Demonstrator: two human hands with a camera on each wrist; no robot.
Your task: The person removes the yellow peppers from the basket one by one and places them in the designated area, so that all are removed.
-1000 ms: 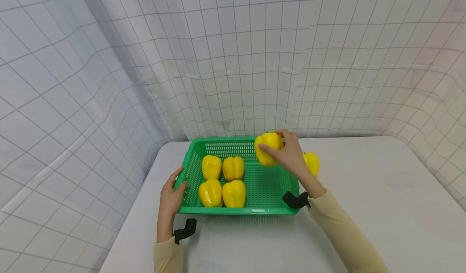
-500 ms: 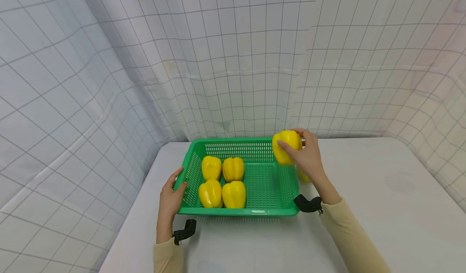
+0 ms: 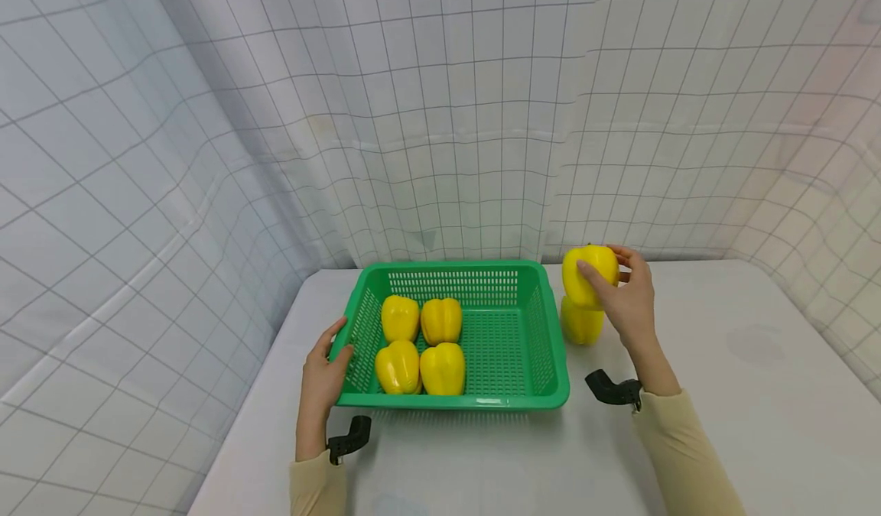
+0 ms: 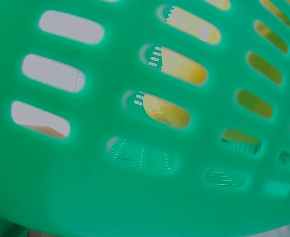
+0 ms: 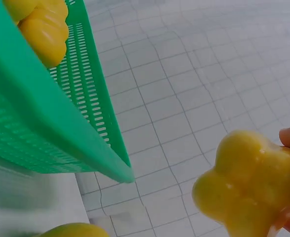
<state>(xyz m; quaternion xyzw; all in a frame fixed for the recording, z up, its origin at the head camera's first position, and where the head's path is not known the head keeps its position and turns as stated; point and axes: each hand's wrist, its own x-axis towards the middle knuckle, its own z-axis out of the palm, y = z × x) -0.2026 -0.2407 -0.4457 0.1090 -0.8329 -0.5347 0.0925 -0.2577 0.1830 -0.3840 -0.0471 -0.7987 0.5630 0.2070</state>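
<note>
In the head view my right hand (image 3: 629,294) grips a yellow bell pepper (image 3: 588,271) above the table, just past the right side of the green basket (image 3: 475,403). A second bell pepper (image 3: 581,329) stands on the table beneath it, partly covered by the held one. The right wrist view shows the held bell pepper (image 5: 253,182) from its lobed bottom, a fingertip at its edge. My left hand (image 3: 325,371) grips the basket's left rim, thumb on the inner side. Through the slots of the basket wall (image 4: 85,182), the left wrist view gives glimpses of yellow.
Several yellow bell peppers (image 3: 420,344) fill the left half of the basket; its right half shows bare slotted floor. The white table (image 3: 723,363) extends to the right. A white gridded curtain (image 3: 440,118) hangs behind and along both sides.
My right hand has carried the bell pepper rightward, from over the basket's right part to beyond its right rim. The left hand stays on the basket's left side.
</note>
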